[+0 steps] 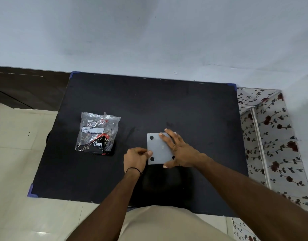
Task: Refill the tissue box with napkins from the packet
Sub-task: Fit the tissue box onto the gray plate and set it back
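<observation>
A square pale-grey tissue box [158, 150] lies on the black table [149, 105], its flat face with black round pads at the corners turned up. My right hand [177, 150] rests flat across its right side, fingers spread and thumb at the near edge. My left hand [135, 159] pinches the box's near-left edge with curled fingers. A crumpled clear plastic napkin packet [97, 134] printed with "Dove" lies to the left, apart from both hands. I cannot make out napkins inside it.
The black table has blue corner guards [231, 85]. A pale wall [149, 32] runs behind it. A flower-patterned cabinet [271, 136] stands close on the right, and light floor tiles [15, 153] show on the left.
</observation>
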